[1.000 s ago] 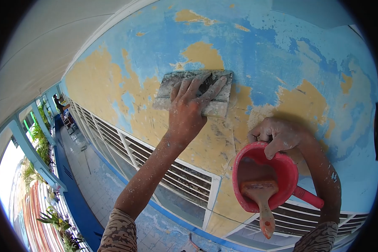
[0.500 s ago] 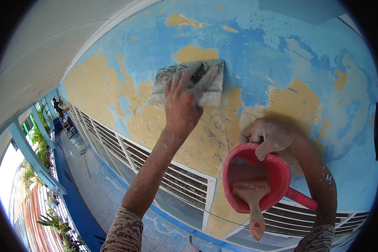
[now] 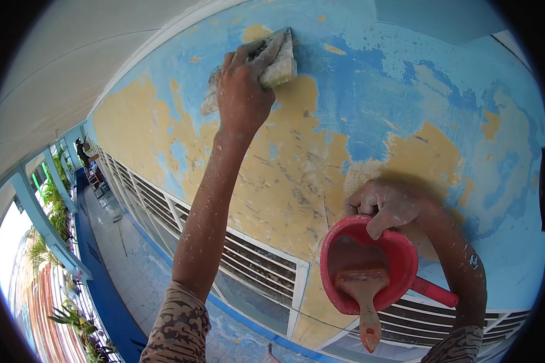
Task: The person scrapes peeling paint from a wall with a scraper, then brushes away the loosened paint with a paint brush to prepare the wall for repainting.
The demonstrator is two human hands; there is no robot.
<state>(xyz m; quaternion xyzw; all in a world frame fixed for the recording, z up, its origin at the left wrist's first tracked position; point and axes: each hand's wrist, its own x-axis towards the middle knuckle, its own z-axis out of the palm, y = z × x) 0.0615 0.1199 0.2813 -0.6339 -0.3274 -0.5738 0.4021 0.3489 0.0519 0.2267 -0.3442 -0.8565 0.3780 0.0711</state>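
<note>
The right hand [image 3: 386,206] grips the rim of a red scoop [image 3: 369,266] holding a brush [image 3: 362,296]. The left hand [image 3: 242,91] presses a sanding block [image 3: 278,66] flat against the wall [image 3: 369,109], fingers spread over it.

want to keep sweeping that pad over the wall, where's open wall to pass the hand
Open wall lies right of the left hand and its pad, above the right hand. Crowded lower right: red scoop with brush, and louvres below.

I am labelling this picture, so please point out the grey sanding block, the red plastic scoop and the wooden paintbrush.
grey sanding block [image 3: 280,68], head view, on its pale right end.
red plastic scoop [image 3: 406,257], head view, on its right rim.
wooden paintbrush [image 3: 367,320], head view, on its handle.
</note>
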